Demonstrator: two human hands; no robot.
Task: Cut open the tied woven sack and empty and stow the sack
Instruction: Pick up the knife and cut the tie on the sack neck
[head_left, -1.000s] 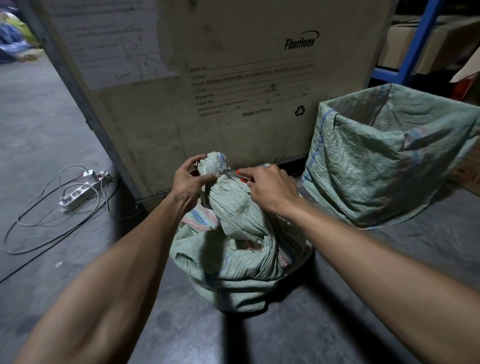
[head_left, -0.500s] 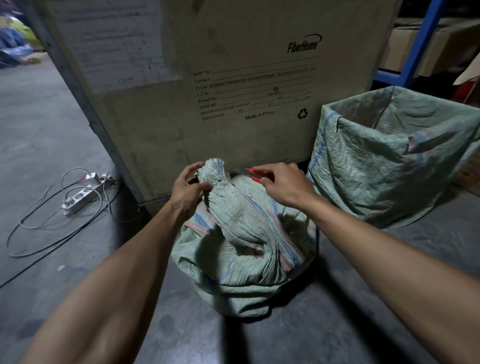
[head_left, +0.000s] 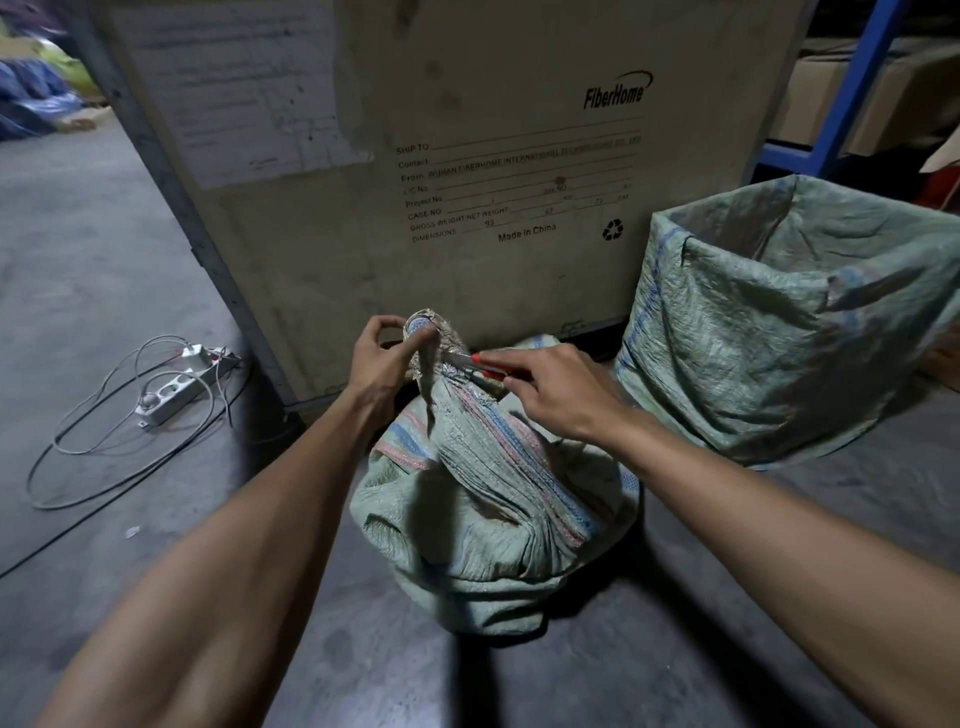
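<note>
A pale green woven sack with blue and pink stripes stands on the concrete floor in the middle, its neck bunched and tied at the top. My left hand pinches the gathered tuft above the tie. My right hand holds a red-handled utility knife, and the blade tip touches the sack's neck just below the tuft from the right side.
A second green woven sack stands open at the right. Behind both rises a large wooden crate with printed shipping text. A white power strip with looped cables lies on the floor at the left. Blue shelving stands at the back right.
My right hand drew the knife away from the neck, then brought the blade back against it. The left hand kept its hold on the tuft and pulled it more upright.
</note>
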